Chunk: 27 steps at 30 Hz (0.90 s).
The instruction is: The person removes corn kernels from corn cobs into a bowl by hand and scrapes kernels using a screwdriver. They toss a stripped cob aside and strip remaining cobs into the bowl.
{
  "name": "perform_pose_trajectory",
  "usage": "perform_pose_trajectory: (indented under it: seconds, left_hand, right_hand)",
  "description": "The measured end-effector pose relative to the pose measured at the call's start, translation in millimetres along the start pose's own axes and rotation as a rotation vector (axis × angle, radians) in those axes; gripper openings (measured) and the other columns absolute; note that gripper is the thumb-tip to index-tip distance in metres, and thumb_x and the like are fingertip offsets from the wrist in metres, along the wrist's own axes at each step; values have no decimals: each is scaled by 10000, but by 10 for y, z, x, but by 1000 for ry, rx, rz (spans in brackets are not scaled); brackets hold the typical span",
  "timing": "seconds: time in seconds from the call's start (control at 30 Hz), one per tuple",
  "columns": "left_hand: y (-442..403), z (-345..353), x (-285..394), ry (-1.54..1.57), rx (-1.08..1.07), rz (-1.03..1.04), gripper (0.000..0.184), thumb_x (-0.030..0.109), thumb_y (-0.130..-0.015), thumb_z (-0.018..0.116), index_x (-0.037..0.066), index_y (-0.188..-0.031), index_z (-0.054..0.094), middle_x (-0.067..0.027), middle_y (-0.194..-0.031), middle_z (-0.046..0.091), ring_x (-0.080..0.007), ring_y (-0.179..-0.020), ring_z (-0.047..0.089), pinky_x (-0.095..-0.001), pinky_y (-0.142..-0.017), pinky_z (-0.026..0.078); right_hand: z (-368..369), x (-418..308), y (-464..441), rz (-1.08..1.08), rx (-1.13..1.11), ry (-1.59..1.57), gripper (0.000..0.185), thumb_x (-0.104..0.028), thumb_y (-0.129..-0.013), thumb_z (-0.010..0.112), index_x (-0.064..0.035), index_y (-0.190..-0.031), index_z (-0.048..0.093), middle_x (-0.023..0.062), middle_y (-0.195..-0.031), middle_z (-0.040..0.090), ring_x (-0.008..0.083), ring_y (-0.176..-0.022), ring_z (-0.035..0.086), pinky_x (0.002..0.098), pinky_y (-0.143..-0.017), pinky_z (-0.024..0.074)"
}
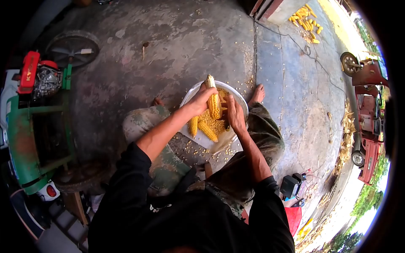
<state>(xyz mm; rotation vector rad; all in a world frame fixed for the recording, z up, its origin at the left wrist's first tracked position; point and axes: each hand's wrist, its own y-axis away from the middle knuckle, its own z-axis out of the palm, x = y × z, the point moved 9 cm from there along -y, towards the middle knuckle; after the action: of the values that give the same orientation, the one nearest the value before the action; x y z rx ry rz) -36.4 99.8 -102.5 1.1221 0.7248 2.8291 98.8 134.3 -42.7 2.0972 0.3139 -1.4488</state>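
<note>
My left hand [201,100] is closed around an ear of corn [214,105], held slanting upright over a white basin [184,101] of loose kernels. Part of the ear's top end looks pale, while rows of yellow kernels cover the lower part. Close to the ear's right side is my right hand [237,114], its fingers curled; what they hold, if anything, is hidden. Two more yellow ears, a corn ear [208,131] and a shorter-looking one [193,126], rest on the kernels at the near side of the basin.
Loose kernels [198,151] lie on the concrete around the basin, between my legs. A green machine with a red engine [29,71] stands left. Corn ears [306,21] are piled at upper right, near a cable [307,49]. A red vehicle [371,118] stands far right.
</note>
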Motion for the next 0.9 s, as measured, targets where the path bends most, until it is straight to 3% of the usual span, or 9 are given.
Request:
perform_pose_trajectory:
  seconds: [0.03,0.13,0.23,0.4,0.57,0.63,0.83,0.87,0.9]
  left_hand:
    - [41,68,64,1,1,1,222,142,-906,576,62,-1100,505,-98,-955,609,-215,-820,637,-372,-759,533]
    - [103,99,212,-36,89,51,325,102,-902,598,103,-1172,418,-82,-911,590,-208,-810,637,-357,-734,537]
    - [96,143,257,-90,98,98,408,97,-907,633,137,-1199,351,-60,-899,571,-182,-807,629,-335,-704,534]
    - [26,100,168,-177,139,171,441,158,-914,674,134,-1210,349,-38,-950,555,-143,-783,601,-309,-682,514]
    - [46,46,112,-278,245,220,521,160,-882,712,111,-1242,339,-45,-979,538,-141,-796,584,-301,-686,504]
    - [34,-54,113,-447,348,269,575,150,-853,740,96,-1257,334,-53,-994,534,-144,-802,576,-299,-684,502]
    - [5,-168,-155,-437,338,195,762,175,-820,779,77,-1385,277,-94,-1102,530,-175,-908,592,-332,-720,533]
    - [16,-153,-158,-421,348,161,767,183,-810,789,73,-1381,289,-95,-1118,528,-181,-929,590,-329,-729,533]
    - [11,-166,-176,-406,360,128,771,191,-801,799,69,-1377,301,-97,-1134,525,-186,-949,588,-326,-737,534]
  right_hand:
    - [22,14,61,129,-1,-191,626,-522,-1022,346,45,-1156,574,212,-872,681,239,-677,685,317,-532,547]
    - [106,-9,136,198,-131,-214,667,-558,-1010,342,63,-1114,564,209,-793,679,223,-559,668,317,-487,537]
    - [196,-132,213,157,-189,-33,738,-601,-996,321,83,-1182,527,195,-758,675,228,-517,653,323,-499,548]
    - [233,-117,221,157,-153,-9,667,-585,-997,356,56,-1008,541,165,-690,656,213,-501,635,321,-461,509]
    - [280,-130,232,57,-94,76,565,-504,-1023,369,27,-895,512,151,-651,636,208,-464,595,335,-443,473]
    - [295,-85,229,30,-87,100,527,-464,-1032,364,29,-915,509,153,-627,630,218,-467,604,346,-445,476]
    - [308,59,203,-122,-62,215,387,-320,-1036,361,18,-942,524,149,-598,626,215,-454,607,360,-448,486]
    - [265,158,221,28,-62,98,444,-358,-1040,364,25,-909,548,137,-580,606,208,-462,610,352,-448,486]
    - [259,201,192,26,-66,97,444,-358,-1040,364,25,-909,548,137,-580,606,208,-462,610,352,-448,486]
